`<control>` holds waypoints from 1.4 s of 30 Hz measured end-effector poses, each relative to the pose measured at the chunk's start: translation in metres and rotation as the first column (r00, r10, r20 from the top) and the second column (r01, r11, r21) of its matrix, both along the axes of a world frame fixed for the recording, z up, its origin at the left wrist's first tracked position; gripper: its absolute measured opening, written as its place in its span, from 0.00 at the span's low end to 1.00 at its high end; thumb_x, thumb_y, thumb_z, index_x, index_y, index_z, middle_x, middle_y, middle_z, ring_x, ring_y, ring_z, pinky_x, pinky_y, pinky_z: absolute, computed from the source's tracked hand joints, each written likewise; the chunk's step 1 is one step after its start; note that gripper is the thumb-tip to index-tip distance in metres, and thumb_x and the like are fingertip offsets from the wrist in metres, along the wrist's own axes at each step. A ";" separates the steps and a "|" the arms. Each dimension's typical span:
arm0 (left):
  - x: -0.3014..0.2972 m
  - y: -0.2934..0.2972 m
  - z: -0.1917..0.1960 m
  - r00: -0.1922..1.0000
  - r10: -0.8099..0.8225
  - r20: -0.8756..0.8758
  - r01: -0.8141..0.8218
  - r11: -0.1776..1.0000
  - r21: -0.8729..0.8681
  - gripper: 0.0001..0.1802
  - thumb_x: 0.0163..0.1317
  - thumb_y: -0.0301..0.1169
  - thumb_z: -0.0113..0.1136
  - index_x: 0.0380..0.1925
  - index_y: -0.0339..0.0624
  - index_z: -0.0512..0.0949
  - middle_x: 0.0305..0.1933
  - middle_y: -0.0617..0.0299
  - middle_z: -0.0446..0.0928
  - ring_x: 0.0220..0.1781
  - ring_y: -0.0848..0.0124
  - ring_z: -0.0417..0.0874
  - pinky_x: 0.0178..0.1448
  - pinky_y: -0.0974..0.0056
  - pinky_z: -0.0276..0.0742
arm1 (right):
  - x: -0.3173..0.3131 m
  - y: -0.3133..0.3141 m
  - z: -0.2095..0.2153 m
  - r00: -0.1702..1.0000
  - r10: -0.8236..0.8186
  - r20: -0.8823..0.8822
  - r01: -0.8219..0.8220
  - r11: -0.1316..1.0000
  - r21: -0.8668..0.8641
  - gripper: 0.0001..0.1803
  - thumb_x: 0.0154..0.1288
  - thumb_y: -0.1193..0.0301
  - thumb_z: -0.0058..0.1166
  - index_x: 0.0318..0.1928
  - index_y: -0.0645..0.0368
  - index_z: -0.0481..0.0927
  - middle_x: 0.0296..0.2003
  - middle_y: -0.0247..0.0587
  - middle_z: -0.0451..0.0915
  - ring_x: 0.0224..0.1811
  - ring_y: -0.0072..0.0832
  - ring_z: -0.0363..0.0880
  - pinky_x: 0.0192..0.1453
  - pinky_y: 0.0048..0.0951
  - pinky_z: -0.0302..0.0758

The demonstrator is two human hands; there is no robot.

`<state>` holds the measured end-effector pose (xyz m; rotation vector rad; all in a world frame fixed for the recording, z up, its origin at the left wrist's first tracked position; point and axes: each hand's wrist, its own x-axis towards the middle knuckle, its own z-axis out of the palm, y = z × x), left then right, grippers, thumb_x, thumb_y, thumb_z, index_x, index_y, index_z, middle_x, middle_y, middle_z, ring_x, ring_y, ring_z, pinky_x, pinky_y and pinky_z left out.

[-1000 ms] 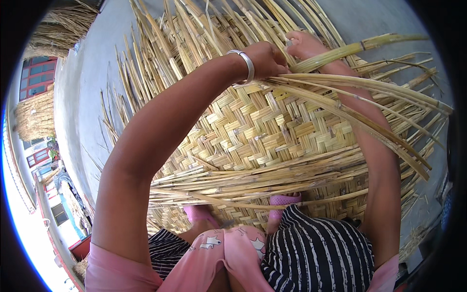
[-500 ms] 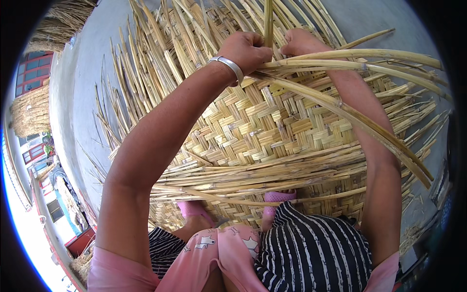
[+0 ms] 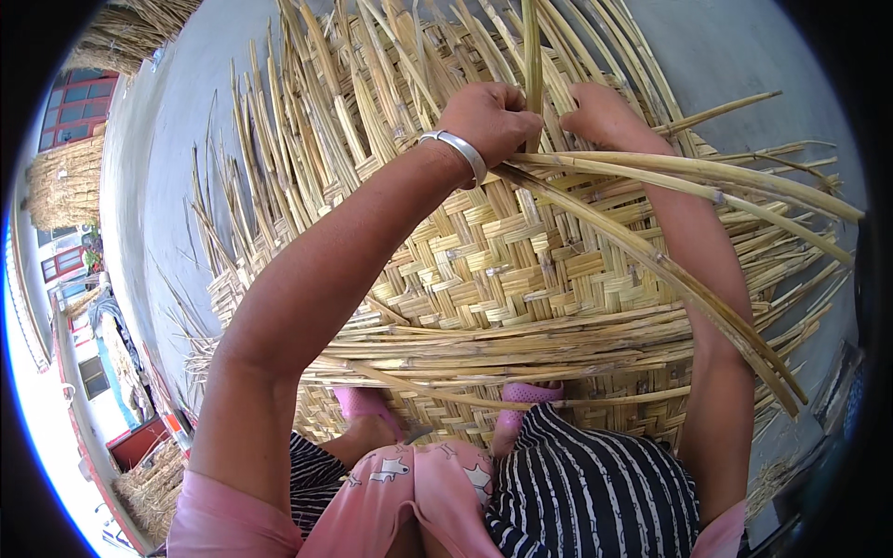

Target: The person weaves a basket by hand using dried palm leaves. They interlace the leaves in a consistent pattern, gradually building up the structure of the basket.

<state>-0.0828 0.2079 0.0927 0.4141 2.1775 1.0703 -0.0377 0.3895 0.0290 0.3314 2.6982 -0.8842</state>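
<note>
A woven mat (image 3: 502, 251) of split reed strips lies spread on the ground before me. My left hand (image 3: 488, 121), with a silver bangle at its wrist, is closed around a greenish reed strip (image 3: 533, 56) that points away from me, over the mat's far half. Just to the right, my right hand (image 3: 605, 116) has its fingers curled low among the strips; whatever they hold is hidden. Several long loose reed strips (image 3: 670, 265) fan out from beneath my left hand toward the right and pass over my right forearm.
A bundle of long reeds (image 3: 521, 344) lies across the mat in front of my pink shoes (image 3: 527, 395). Unwoven reed ends (image 3: 265, 139) stick out at the mat's far left. Grey concrete (image 3: 167, 167) surrounds it. Straw bundles (image 3: 65, 186) stand at the left by a building.
The whole view has shifted slightly, so hands and mat sit lower and farther right. The loose strips at right have swung a little toward me. My left hand keeps the same strip.
</note>
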 end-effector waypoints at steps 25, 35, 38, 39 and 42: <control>-0.024 0.024 -0.058 0.951 0.307 0.039 -0.302 0.948 -0.099 0.10 0.51 0.29 0.57 0.30 0.34 0.79 0.27 0.51 0.80 0.27 0.62 0.83 0.34 0.62 0.78 | 0.024 0.010 -0.020 0.951 -0.296 0.089 0.210 0.407 -0.889 0.12 0.54 0.77 0.57 0.41 0.60 0.77 0.32 0.29 0.77 0.32 0.16 0.74 0.38 0.18 0.71; -0.015 0.030 -0.044 0.977 -0.212 0.014 0.212 0.976 -0.038 0.15 0.51 0.29 0.63 0.40 0.35 0.80 0.36 0.55 0.82 0.37 0.69 0.81 0.45 0.67 0.76 | 0.035 0.008 -0.006 0.968 -0.247 0.045 0.138 0.377 -0.916 0.14 0.58 0.74 0.58 0.46 0.61 0.76 0.37 0.31 0.79 0.37 0.16 0.76 0.43 0.20 0.74; -0.022 0.032 -0.047 0.947 -0.321 -0.018 0.317 0.941 -0.118 0.17 0.51 0.29 0.63 0.42 0.37 0.80 0.39 0.56 0.82 0.38 0.68 0.81 0.47 0.66 0.75 | 0.032 0.009 -0.012 0.968 -0.246 0.059 0.119 0.236 -0.964 0.15 0.60 0.75 0.55 0.48 0.62 0.76 0.39 0.33 0.79 0.40 0.18 0.76 0.46 0.21 0.73; -0.023 0.032 -0.047 0.939 -0.343 -0.030 0.336 0.931 -0.144 0.17 0.51 0.29 0.63 0.43 0.37 0.80 0.39 0.56 0.82 0.38 0.68 0.81 0.48 0.66 0.75 | 0.032 0.008 -0.014 0.959 -0.278 0.050 0.112 0.213 -0.970 0.15 0.60 0.75 0.55 0.49 0.62 0.75 0.39 0.33 0.79 0.40 0.18 0.76 0.46 0.21 0.73; -0.023 0.041 -0.058 0.948 -0.319 0.004 0.316 0.938 -0.144 0.16 0.52 0.32 0.64 0.42 0.38 0.81 0.37 0.57 0.82 0.39 0.68 0.81 0.48 0.66 0.75 | 0.037 0.012 -0.013 0.902 -0.430 0.026 0.102 0.156 -0.982 0.17 0.61 0.76 0.53 0.51 0.63 0.73 0.39 0.33 0.78 0.38 0.18 0.77 0.46 0.22 0.74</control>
